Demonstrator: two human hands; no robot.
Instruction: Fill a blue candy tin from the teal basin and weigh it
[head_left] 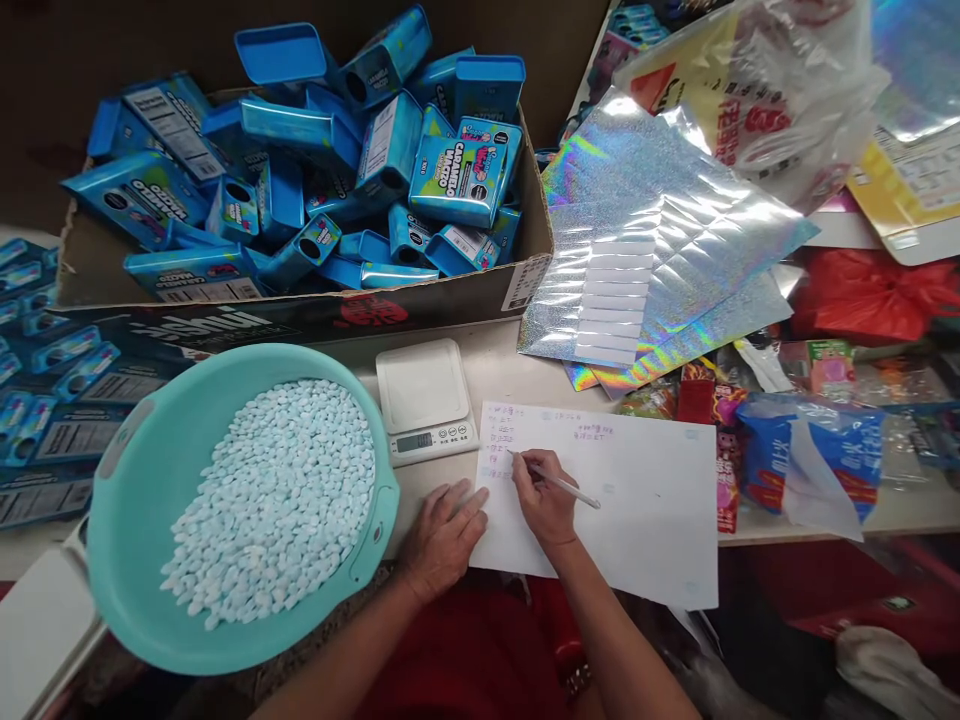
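Note:
A white pen [564, 484] is gripped in my right hand [546, 500], its tip on a sheet of paper [637, 510]. Handwritten lines cover the sheet's upper left, with a few more near its top middle. My left hand [444, 532] lies with fingers stretched out, the fingertips at the paper's left edge. Just above it stands a white kitchen scale [424, 385] with a small display; its pan bears nothing. Left of the hands is a turquoise basin [124, 560] holding a heap of small pale blue candies [277, 500].
Behind the basin sits a cardboard box [450, 300] full of blue candy tins [457, 175]. More blue packs [60, 430] are stacked at the far left. Shiny holographic sheets [675, 220] lie behind the paper. A red bag [874, 300] and a blue packet [825, 450] are at right.

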